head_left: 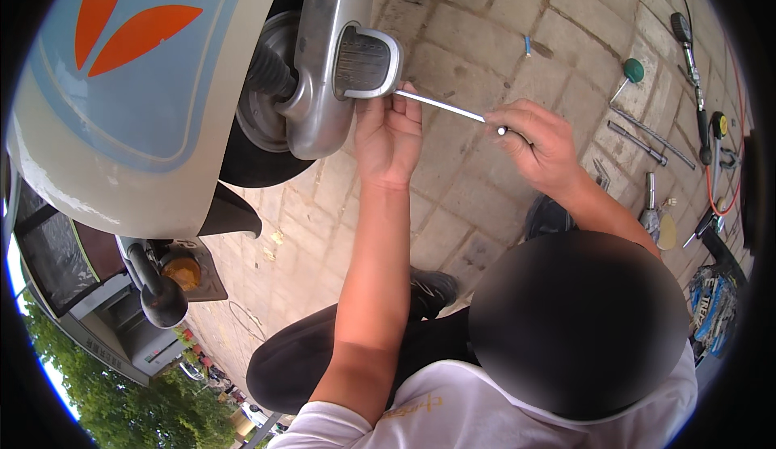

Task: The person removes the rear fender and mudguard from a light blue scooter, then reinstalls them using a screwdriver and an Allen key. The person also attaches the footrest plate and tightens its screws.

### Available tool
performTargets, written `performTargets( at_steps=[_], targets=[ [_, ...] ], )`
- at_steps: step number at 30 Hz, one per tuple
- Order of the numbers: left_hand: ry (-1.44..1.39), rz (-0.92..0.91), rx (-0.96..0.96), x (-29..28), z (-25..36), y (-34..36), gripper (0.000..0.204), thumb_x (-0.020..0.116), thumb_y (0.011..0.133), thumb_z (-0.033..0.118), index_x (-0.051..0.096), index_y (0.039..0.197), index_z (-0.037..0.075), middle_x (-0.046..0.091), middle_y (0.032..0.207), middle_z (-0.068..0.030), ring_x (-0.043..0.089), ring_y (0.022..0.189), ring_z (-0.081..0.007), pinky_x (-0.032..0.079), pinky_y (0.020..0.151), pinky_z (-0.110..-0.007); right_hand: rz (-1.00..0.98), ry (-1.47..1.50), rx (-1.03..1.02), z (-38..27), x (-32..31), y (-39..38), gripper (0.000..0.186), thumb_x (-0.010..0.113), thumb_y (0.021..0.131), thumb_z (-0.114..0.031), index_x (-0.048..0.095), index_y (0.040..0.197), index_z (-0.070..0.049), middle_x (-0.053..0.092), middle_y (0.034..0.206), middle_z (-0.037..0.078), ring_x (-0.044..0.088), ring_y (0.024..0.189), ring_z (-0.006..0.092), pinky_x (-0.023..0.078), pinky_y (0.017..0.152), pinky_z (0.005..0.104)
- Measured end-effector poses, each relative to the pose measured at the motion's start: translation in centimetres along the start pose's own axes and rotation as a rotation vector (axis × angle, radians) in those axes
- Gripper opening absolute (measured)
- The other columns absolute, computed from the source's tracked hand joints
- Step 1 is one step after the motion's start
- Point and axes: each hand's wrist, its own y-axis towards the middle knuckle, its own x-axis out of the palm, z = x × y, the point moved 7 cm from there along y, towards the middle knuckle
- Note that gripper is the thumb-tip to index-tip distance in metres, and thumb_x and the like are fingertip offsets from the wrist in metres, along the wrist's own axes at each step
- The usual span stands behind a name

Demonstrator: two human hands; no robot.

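Observation:
My left hand (pixel 390 138) is raised to the underside of a silver loop-shaped frame with a dark ribbed insert (pixel 364 59), its fingers bent. What they hold there is hidden. A thin, straight silver metal rod (pixel 440 105) runs from these fingertips to my right hand (pixel 537 140), which is closed around its other end. A small round pale tip shows below the right fingers. The loop-shaped frame sits on a smooth grey metal casing (pixel 315 130), joined to a vehicle beside a wheel (pixel 263 138).
A cream and light-blue body panel (pixel 162 126) with orange shapes fills the upper left. On the paving (pixel 469 61) at right lie a green-handled screwdriver (pixel 633 71), metal bars (pixel 638 143), a gauge with a hose (pixel 687 53) and a blue-printed bag (pixel 711 311). A black shoe (pixel 432 291) stands below.

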Motion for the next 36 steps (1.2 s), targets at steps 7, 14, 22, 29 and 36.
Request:
performTargets(
  at_steps=[7, 14, 22, 29, 36],
  targets=[
    [0.165, -0.041, 0.069, 1.3, -0.4, -0.7, 0.017, 0.050, 0.096, 0.003, 0.055, 0.112, 0.004, 0.060, 0.105, -0.0108, 0.058, 0.101, -0.0233, 0.048, 0.101, -0.042, 0.175, -0.183, 0.053, 1.0, -0.9, 0.3, 0.016, 0.067, 0.083, -0.004, 0.066, 0.098, 0.000, 0.060, 0.082, 0.011, 0.058, 0.070, 0.0215, 0.046, 0.063, 0.0292],
    [0.231, -0.035, -0.059, -0.4, -3.3, -2.7, 0.030, 0.054, 0.094, 0.003, 0.045, 0.121, 0.011, 0.059, 0.107, -0.0086, 0.059, 0.105, -0.0273, 0.050, 0.095, -0.046, 0.252, 0.103, 0.318, 4.0, -1.8, -2.5, 0.014, 0.059, 0.093, -0.011, 0.064, 0.098, 0.001, 0.063, 0.082, 0.007, 0.058, 0.070, 0.0127, 0.046, 0.066, 0.0262],
    [1.132, 0.294, -0.092, -9.4, -2.6, -3.5, 0.054, 0.060, 0.091, 0.019, 0.038, 0.137, 0.002, 0.045, 0.136, -0.0168, 0.042, 0.129, -0.0305, 0.038, 0.103, -0.041, -0.147, 0.238, 0.528, 4.8, 6.6, 3.2, 0.023, 0.063, 0.091, -0.019, 0.065, 0.100, 0.003, 0.062, 0.073, 0.007, 0.057, 0.065, 0.0105, 0.046, 0.058, 0.0286],
    [1.595, -0.107, 0.432, -5.6, -0.4, -0.3, 0.043, 0.056, 0.091, 0.018, 0.049, 0.129, -0.002, 0.057, 0.122, -0.0233, 0.055, 0.113, -0.0373, 0.044, 0.093, -0.040, -0.064, 0.322, 0.393, 3.7, 11.6, 6.9, 0.023, 0.068, 0.085, -0.016, 0.067, 0.097, 0.003, 0.065, 0.076, 0.012, 0.061, 0.069, 0.0153, 0.048, 0.062, 0.0314],
    [1.615, 0.036, 0.341, -6.4, 0.3, 1.4, 0.034, 0.055, 0.093, 0.017, 0.056, 0.123, 0.000, 0.063, 0.113, -0.0222, 0.060, 0.106, -0.0363, 0.047, 0.089, -0.039, 0.030, 0.412, 0.339, 4.5, 12.2, 6.9, 0.016, 0.066, 0.082, -0.010, 0.067, 0.093, 0.001, 0.067, 0.082, 0.009, 0.061, 0.072, 0.0133, 0.050, 0.066, 0.0297]
  ],
)
